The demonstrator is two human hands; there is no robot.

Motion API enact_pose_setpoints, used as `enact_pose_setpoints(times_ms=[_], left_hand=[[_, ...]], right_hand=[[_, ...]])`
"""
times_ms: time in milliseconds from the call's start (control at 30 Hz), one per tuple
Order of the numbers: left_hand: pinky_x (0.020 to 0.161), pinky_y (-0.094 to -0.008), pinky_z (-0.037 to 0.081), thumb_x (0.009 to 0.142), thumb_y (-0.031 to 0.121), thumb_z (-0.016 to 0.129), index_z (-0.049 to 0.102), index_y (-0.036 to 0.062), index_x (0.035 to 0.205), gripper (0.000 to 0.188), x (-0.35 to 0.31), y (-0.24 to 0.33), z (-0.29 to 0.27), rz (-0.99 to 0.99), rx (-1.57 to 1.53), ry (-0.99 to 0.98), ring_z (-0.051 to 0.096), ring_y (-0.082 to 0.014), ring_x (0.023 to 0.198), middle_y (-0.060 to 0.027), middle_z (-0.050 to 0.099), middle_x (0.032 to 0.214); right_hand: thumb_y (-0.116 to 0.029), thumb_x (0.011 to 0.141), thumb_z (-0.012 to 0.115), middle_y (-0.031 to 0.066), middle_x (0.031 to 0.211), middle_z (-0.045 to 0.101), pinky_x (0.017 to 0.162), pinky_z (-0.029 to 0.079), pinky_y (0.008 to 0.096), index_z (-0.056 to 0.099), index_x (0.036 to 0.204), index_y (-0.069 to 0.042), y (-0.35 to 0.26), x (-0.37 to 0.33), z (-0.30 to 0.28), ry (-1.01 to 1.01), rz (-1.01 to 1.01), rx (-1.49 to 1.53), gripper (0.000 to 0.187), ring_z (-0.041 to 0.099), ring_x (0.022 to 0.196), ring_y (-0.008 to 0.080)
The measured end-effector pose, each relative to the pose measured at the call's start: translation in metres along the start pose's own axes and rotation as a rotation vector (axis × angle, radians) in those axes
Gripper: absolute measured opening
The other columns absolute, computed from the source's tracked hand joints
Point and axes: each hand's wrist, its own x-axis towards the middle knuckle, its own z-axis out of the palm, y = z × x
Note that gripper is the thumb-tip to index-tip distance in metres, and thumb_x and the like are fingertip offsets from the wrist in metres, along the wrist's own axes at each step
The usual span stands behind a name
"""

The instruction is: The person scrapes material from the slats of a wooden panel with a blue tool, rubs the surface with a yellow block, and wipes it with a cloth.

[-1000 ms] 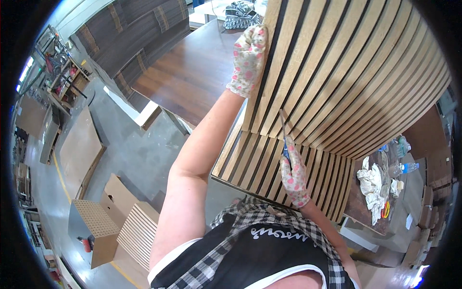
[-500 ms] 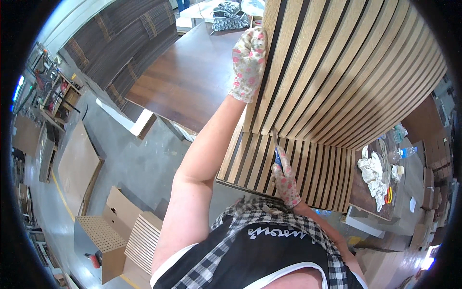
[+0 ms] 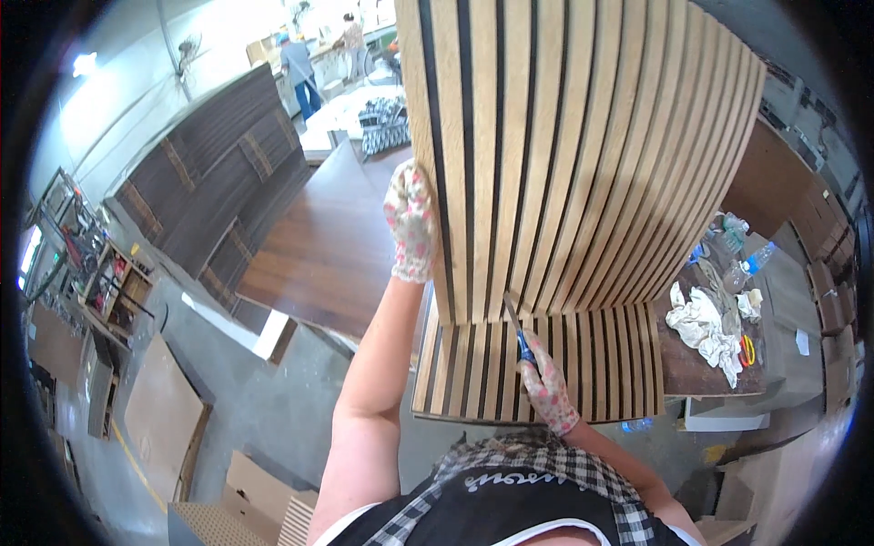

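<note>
A tall slatted wood panel point(image 3: 583, 155) with light oak strips and dark gaps stands upright in front of me. Another slatted panel point(image 3: 601, 364) lies flat under its foot. My left hand point(image 3: 411, 223), in a flowered glove, presses flat against the upright panel's left edge. My right hand point(image 3: 549, 382), gloved the same way, grips a thin blue-handled tool point(image 3: 519, 332). The tool's tip points up into a dark gap at the foot of the upright panel.
A dark brown board point(image 3: 319, 255) lies on the table to my left, with stacked dark panels point(image 3: 209, 173) behind it. White rags point(image 3: 706, 332) and plastic bottles point(image 3: 737, 255) lie on a bench at right. Two people stand far off at the top. Cardboard sheets point(image 3: 159, 414) lie on the floor.
The view has tilted up, so the upright panel now fills more of the picture. My right hand has shifted with the tool along the foot of the panel. My left hand stays on the edge.
</note>
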Motion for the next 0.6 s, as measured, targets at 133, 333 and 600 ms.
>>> enact_pose_setpoints(times_ms=[133,333,600], left_hand=[[0.081,-0.0342,0.046,0.099,0.019,0.045,0.058,-0.0045,0.108,0.029,-0.002,-0.001,-0.001,0.135,0.122,-0.006,0.06,-0.024,0.089,-0.0154,0.063,0.096],[0.083,-0.0294,0.046,0.101,0.024,0.046,0.058,-0.0023,0.111,0.031,0.0,-0.012,0.004,-0.165,-0.258,0.011,0.056,-0.0146,0.093,-0.0084,0.063,0.101],[0.07,-0.0329,0.047,0.101,0.021,0.043,0.057,-0.0022,0.096,0.028,0.0,-0.008,0.007,-0.03,-0.125,0.077,0.055,-0.0134,0.079,-0.0082,0.062,0.087]], right_hand=[[-0.006,0.089,0.058,0.0185,0.105,0.057,0.06,0.049,0.0354,0.055,0.117,0.001,0.006,-0.022,-0.029,-0.007,0.26,-0.007,0.029,0.057,0.066,0.0227],[-0.017,0.087,0.063,0.0033,0.073,0.054,0.055,0.044,0.0288,0.056,0.098,-0.002,0.03,-0.034,-0.094,0.415,0.67,0.075,0.02,0.054,0.061,0.0135],[-0.012,0.089,0.06,0.0013,0.091,0.058,0.071,0.044,0.026,0.058,0.11,0.0,0.106,0.007,-0.201,0.779,0.544,-0.002,0.024,0.052,0.078,0.0099]])
